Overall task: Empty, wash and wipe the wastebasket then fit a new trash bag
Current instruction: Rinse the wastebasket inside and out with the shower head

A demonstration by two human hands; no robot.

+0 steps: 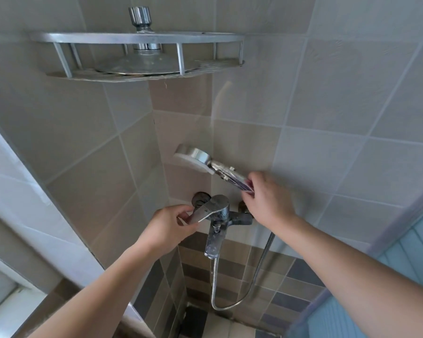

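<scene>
Head cam has us in a tiled shower corner, our left hand [167, 228] pinching the flat chrome lever [205, 208] of the wall-mounted chrome mixer tap [221, 217], while our right hand [266, 200] is wrapped around the handle of the round chrome handheld shower head [193, 156], held just above the tap with its white face tilted down-left. A ribbed metal hose [232, 306] loops below the tap, a curved metal corner shelf [137, 39] sits up high, and the wastebasket isn't anywhere we can see.
</scene>
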